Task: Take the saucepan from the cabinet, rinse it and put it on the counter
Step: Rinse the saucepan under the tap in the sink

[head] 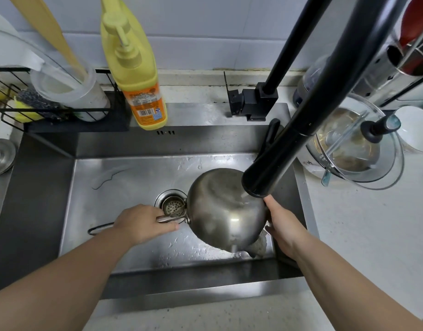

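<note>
Both forearms reach in from 6 o'clock over the sink (pixel 50 187). Left hand (pixel 143 223) has its fingers curled round the handle (pixel 168 219) of the saucepan (pixel 227 211); right hand (pixel 283 225) lies with straight fingers against the pan's rim side at 3 o'clock, steadying it. The pan is held over the sink basin, tipped bottom-up toward the camera, its long axis running 9 to 3 o'clock, handle toward 9. Water from the black faucet (pixel 272 168) strikes its outside at about 1 o'clock and runs off the low edge at 6.

Judging by this, the rinse is under way. The bare desk (pixel 360 235) lies at 3 o'clock, so the right hand is nearer it, though the left has the real grip; the pan would travel rightward.

A yellow bottle (pixel 136 75) stands at 11 o'clock; its orange label carries a barcode, but the print is too small to read.
</note>
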